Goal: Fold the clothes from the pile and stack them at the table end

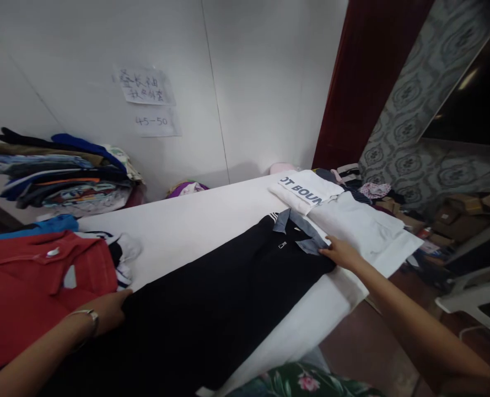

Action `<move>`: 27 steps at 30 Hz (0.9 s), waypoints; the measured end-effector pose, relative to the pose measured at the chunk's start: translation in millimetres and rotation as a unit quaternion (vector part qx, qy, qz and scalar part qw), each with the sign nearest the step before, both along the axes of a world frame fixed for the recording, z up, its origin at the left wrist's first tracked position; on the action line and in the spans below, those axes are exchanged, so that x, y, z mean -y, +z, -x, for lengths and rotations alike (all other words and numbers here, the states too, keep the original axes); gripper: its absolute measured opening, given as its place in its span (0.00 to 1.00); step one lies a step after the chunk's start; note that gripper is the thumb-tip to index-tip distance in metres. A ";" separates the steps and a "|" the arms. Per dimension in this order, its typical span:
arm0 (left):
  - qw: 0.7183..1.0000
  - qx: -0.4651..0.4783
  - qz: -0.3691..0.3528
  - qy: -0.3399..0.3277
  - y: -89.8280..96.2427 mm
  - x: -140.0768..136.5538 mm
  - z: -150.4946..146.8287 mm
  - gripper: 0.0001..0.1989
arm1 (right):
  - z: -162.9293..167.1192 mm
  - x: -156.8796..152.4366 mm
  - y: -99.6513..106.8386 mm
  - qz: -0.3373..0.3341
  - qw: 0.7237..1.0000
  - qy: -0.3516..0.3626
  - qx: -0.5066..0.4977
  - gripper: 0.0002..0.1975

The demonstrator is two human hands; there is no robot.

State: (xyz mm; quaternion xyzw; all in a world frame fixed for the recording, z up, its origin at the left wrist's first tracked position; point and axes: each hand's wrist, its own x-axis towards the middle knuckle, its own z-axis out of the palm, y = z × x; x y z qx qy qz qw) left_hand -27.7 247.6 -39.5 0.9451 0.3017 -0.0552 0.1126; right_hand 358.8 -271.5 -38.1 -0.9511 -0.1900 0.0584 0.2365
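A black polo shirt (211, 298) with a grey-blue collar lies spread flat across the white table (195, 220). My right hand (340, 252) rests on the shirt's shoulder beside the collar, fingers pressing the fabric. My left hand (106, 311), with a thin bracelet at the wrist, lies flat on the shirt's lower left edge, next to a red shirt (33, 281).
A tall stack of folded clothes (63, 171) stands at the back left against the wall. Folded white shirts (306, 190) and a white garment (364, 229) lie at the table's far right. Boxes and a white chair (476, 298) stand on the floor to the right.
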 end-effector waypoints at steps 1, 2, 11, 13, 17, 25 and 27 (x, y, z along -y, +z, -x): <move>0.999 -0.037 -0.008 -0.003 4.5 1.7 -0.8 0.19 | -1.5 -6.9 8.1 0.006 0.999 0.020 0.039 0.26; 0.998 -0.062 -0.020 -0.006 9.7 6.4 -2.5 0.23 | -2.5 -16.6 16.1 -0.007 0.997 0.044 0.071 0.26; 0.992 0.040 -0.104 -0.065 2.7 122.5 -24.0 0.31 | -26.0 -175.2 39.2 -0.032 0.978 0.193 0.077 0.19; 0.992 0.020 -0.102 -0.064 -10.3 138.2 -22.8 0.31 | -36.2 -200.1 32.5 -0.013 0.978 0.198 0.067 0.19; 0.993 0.006 -0.103 -0.061 -25.3 148.5 -19.8 0.31 | -54.8 -214.6 19.3 0.038 0.978 0.199 0.053 0.18; 0.990 -0.010 -0.113 -0.078 -23.7 150.7 -18.1 0.31 | -64.6 -181.3 -1.4 0.082 0.980 0.163 0.074 0.10; 0.990 -0.006 -0.118 -0.080 -25.5 151.0 -17.6 0.31 | -63.4 -180.1 -5.5 0.075 0.982 0.152 0.082 0.11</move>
